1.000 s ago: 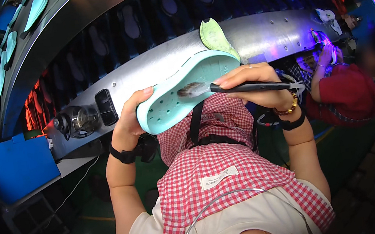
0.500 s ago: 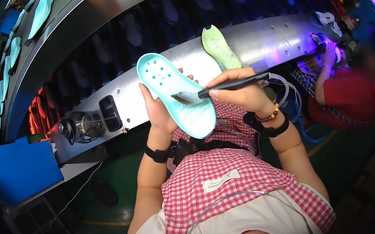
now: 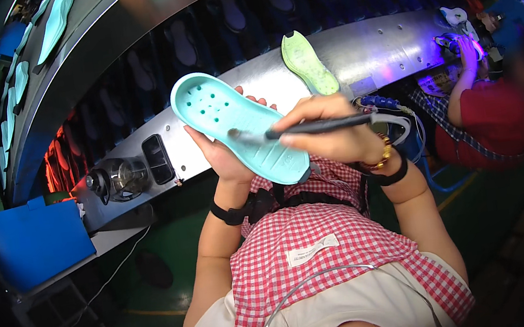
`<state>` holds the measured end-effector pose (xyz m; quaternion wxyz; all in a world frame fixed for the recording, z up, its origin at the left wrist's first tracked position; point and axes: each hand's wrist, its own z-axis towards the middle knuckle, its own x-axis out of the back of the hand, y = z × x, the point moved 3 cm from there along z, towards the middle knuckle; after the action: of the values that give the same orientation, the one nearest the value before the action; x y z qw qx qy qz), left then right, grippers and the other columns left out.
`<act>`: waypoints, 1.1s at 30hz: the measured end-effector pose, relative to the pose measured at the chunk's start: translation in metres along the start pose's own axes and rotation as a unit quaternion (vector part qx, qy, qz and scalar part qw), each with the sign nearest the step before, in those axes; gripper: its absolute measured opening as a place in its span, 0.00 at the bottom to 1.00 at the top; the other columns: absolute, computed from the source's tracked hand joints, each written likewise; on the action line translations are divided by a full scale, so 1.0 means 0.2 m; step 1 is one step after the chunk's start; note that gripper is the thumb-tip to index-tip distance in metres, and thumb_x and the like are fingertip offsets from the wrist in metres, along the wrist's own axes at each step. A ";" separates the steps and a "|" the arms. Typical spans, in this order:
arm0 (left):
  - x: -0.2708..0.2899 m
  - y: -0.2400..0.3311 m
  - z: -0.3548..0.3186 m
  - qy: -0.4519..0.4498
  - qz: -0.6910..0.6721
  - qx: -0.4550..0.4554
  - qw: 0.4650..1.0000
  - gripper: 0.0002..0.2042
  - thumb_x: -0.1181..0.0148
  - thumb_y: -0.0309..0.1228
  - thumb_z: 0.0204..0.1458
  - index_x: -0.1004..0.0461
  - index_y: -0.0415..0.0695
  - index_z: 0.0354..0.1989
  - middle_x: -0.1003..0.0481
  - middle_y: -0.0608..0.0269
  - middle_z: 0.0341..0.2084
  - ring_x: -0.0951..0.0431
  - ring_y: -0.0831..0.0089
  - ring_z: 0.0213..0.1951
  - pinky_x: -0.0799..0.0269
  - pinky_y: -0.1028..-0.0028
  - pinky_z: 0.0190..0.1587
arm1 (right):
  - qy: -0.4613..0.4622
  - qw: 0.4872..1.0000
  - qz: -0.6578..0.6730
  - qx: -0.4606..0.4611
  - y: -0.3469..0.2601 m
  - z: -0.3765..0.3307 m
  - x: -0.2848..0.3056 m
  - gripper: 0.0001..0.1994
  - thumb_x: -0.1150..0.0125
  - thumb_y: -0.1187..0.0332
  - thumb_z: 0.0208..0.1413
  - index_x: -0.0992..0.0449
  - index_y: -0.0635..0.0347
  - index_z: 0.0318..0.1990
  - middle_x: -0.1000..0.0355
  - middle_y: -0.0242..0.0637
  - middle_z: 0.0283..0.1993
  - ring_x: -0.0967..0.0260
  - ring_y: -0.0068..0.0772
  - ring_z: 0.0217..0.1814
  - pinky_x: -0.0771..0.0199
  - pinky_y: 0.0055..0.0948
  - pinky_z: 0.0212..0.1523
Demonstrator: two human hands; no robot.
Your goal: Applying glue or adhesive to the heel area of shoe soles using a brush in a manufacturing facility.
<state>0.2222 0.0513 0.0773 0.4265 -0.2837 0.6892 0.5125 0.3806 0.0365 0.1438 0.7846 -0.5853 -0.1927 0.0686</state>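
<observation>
My left hand (image 3: 225, 160) supports a turquoise shoe sole (image 3: 278, 160) from underneath, its fingers wrapped round the far edge. The sole is tilted, hollow side up, with a cluster of small holes at its far left end. Closed round a brush (image 3: 339, 124) with a black handle, my right hand (image 3: 331, 140) works above the sole. The bristles lie at the middle of the hollow and are smeared by motion. Beyond my hands, a pale green sole (image 3: 308, 63) rests on the metal bench (image 3: 379, 51).
On the bench to the left stand a black divided tray (image 3: 157, 159) and a clear jug (image 3: 125, 178) with a black handle. A blue panel (image 3: 36, 240) is at far left. Turquoise soles (image 3: 54, 29) line the upper left. A co-worker's red sleeve (image 3: 487, 109) is at right.
The turquoise sole has shifted slightly left and turned flatter, along with my left hand. The brush in my right hand has moved a little left, its handle now more level.
</observation>
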 end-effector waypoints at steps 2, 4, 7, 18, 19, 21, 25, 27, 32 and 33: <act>-0.01 0.02 0.03 -0.024 -0.028 -0.021 0.999 0.42 0.79 0.67 0.44 0.41 0.39 0.49 0.33 0.52 0.40 0.33 0.57 0.45 0.41 0.54 0.51 | -0.032 0.998 0.004 0.048 -0.03 -0.03 -0.05 0.09 0.38 0.76 0.39 0.24 0.63 0.33 0.28 0.38 0.27 0.30 0.27 0.28 0.32 0.22 0.30; -0.01 0.07 0.01 0.002 -0.028 -0.069 0.997 0.41 0.79 0.67 0.44 0.40 0.40 0.49 0.33 0.52 0.39 0.32 0.58 0.42 0.40 0.55 0.50 | -0.112 0.991 0.066 0.033 -0.05 -0.05 -0.06 0.09 0.37 0.76 0.38 0.24 0.63 0.32 0.27 0.39 0.28 0.30 0.28 0.29 0.32 0.22 0.30; -0.05 0.11 0.02 0.027 -0.023 -0.101 0.994 0.42 0.78 0.68 0.43 0.39 0.41 0.48 0.32 0.52 0.38 0.31 0.57 0.41 0.39 0.55 0.49 | -0.006 0.991 0.093 -0.093 0.00 -0.04 0.02 0.10 0.38 0.79 0.39 0.24 0.65 0.33 0.27 0.39 0.31 0.30 0.25 0.30 0.31 0.21 0.31; -0.10 0.18 0.03 -0.035 0.042 -0.134 0.989 0.41 0.69 0.69 0.41 0.39 0.45 0.51 0.33 0.54 0.41 0.32 0.58 0.44 0.43 0.55 0.53 | -0.054 0.983 0.149 -0.091 0.09 -0.08 0.03 0.10 0.38 0.77 0.40 0.24 0.62 0.35 0.27 0.37 0.33 0.31 0.24 0.37 0.31 0.22 0.38; -0.10 0.19 0.03 -0.058 0.037 -0.133 0.989 0.40 0.68 0.68 0.41 0.40 0.45 0.51 0.33 0.53 0.42 0.32 0.58 0.44 0.43 0.54 0.53 | -0.109 0.985 0.122 -0.056 0.08 -0.09 0.00 0.10 0.38 0.76 0.40 0.25 0.64 0.34 0.27 0.36 0.34 0.31 0.24 0.38 0.32 0.22 0.40; -0.10 0.21 0.03 -0.085 0.046 -0.128 0.987 0.40 0.68 0.68 0.42 0.40 0.45 0.52 0.33 0.53 0.43 0.33 0.57 0.45 0.43 0.54 0.53 | -0.130 0.984 0.125 0.001 0.10 -0.09 0.01 0.10 0.38 0.76 0.41 0.25 0.64 0.34 0.28 0.36 0.37 0.32 0.26 0.41 0.32 0.24 0.43; -0.15 0.23 0.02 -0.014 0.008 -0.098 0.995 0.39 0.67 0.65 0.44 0.43 0.45 0.55 0.35 0.52 0.47 0.34 0.55 0.47 0.46 0.52 0.55 | -0.037 0.947 0.315 -0.044 0.17 -0.08 -0.01 0.09 0.43 0.78 0.45 0.29 0.67 0.36 0.31 0.44 0.41 0.32 0.32 0.44 0.32 0.28 0.46; -0.19 0.17 -0.02 0.137 0.072 -0.113 0.981 0.36 0.68 0.61 0.49 0.45 0.43 0.56 0.37 0.52 0.50 0.35 0.55 0.49 0.47 0.50 0.55 | 0.027 0.848 0.512 -0.135 0.18 -0.10 -0.06 0.08 0.47 0.78 0.48 0.31 0.69 0.37 0.31 0.47 0.41 0.32 0.32 0.44 0.31 0.29 0.47; -0.19 0.06 -0.05 -0.028 -0.055 -0.023 0.998 0.29 0.74 0.49 0.55 0.48 0.39 0.57 0.38 0.47 0.50 0.35 0.51 0.49 0.42 0.54 0.53 | 0.033 0.953 0.286 -0.098 0.09 -0.11 -0.09 0.07 0.45 0.78 0.47 0.30 0.68 0.36 0.29 0.41 0.36 0.31 0.23 0.37 0.31 0.20 0.40; -0.17 0.07 -0.05 -0.027 -0.055 -0.023 0.998 0.29 0.74 0.49 0.55 0.48 0.39 0.57 0.38 0.47 0.50 0.35 0.51 0.49 0.42 0.54 0.53 | 0.024 0.965 0.250 -0.071 0.05 -0.11 -0.09 0.07 0.44 0.78 0.46 0.28 0.67 0.36 0.28 0.38 0.35 0.32 0.19 0.34 0.32 0.16 0.36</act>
<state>0.2241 0.0448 0.1157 0.4655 -0.3169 0.6490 0.5115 0.3730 0.0140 0.1241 0.7037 -0.6702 -0.0254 0.2345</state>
